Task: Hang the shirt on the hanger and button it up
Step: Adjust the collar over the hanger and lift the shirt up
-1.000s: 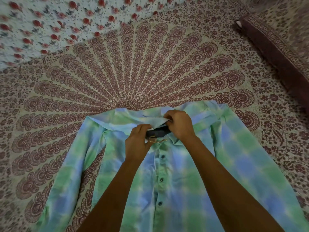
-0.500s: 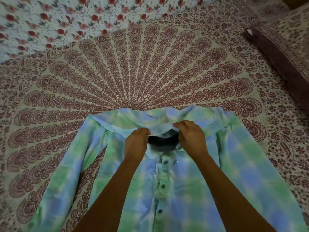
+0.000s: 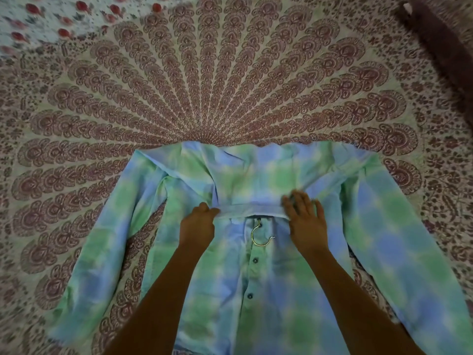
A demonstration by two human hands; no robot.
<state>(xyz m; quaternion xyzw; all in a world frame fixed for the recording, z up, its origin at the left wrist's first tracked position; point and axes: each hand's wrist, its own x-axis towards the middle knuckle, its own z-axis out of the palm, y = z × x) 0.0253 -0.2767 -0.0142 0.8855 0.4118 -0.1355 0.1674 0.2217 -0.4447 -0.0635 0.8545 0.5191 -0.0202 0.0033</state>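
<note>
A green and blue checked shirt (image 3: pixel 256 290) lies flat on the bed, front up, with its dark buttons (image 3: pixel 255 260) done up along the middle. The hanger is inside it; only its metal hook (image 3: pixel 258 235) shows, lying on the chest just below the collar (image 3: pixel 252 210). My left hand (image 3: pixel 198 225) pinches the left end of the folded collar. My right hand (image 3: pixel 305 221) rests with fingers spread flat on the collar's right end. Both sleeves lie spread out to the sides.
The bed is covered by a cream and maroon mandala-print sheet (image 3: pixel 230 85). A floral cloth with red flowers (image 3: pixel 38 24) lies at the far left. A dark maroon-edged pillow (image 3: pixel 440 47) sits at the far right.
The collar has been folded down over the dark hanger neck, and the metal hook now lies exposed on the shirt front. My right hand went from pinching the collar to lying flat.
</note>
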